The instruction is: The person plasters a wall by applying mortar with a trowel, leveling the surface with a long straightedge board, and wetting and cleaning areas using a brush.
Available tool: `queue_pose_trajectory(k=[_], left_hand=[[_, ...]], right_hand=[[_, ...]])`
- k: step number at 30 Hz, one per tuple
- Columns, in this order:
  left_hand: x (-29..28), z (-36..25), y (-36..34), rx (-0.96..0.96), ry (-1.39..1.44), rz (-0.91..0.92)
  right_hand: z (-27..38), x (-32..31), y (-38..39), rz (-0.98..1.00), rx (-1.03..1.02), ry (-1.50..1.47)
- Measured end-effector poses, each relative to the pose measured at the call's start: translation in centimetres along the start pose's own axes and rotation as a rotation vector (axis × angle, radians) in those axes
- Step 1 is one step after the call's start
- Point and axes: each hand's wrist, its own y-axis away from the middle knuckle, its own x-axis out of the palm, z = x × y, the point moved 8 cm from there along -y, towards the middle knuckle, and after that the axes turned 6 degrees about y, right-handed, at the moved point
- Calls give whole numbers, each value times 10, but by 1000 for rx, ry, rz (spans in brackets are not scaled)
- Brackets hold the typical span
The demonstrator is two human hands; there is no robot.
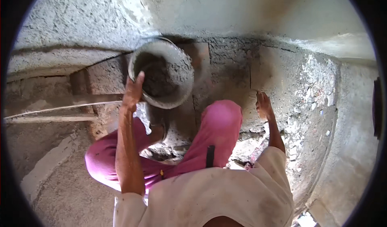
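Observation:
My left hand [134,89] grips the near-left rim of a round, mortar-crusted bucket [180,84], with grey wet mortar [157,76] inside it. The bucket is tilted toward me above a rough, cement-smeared surface [225,76]. On the right, beside my raised knee in pink trousers [219,122], my right hand [263,104] has its fingers curled low over that surface; what they hold, if anything, is too small to make out.
Plastered walls [262,13] enclose the far and right sides. A long board or beam [60,106] runs leftward from behind my left wrist. Pale broken rubble [310,90] lies along the right, and a rough concrete slab [60,186] fills the lower left.

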Motion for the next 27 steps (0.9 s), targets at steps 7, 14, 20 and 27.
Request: queue_pose_trajectory(k=[7, 14, 20, 27], left_hand=[[-2, -13, 7, -9, -65, 62], [0, -2, 12, -8, -60, 73], [8, -6, 1, -42, -11, 55], [3, 8, 8, -39, -5, 62]], right_hand=[[47, 149, 16, 190, -322, 280], [91, 100, 25, 189, 88, -9], [99, 113, 28, 163, -150, 51], [128, 115, -32, 171, 160, -164]])
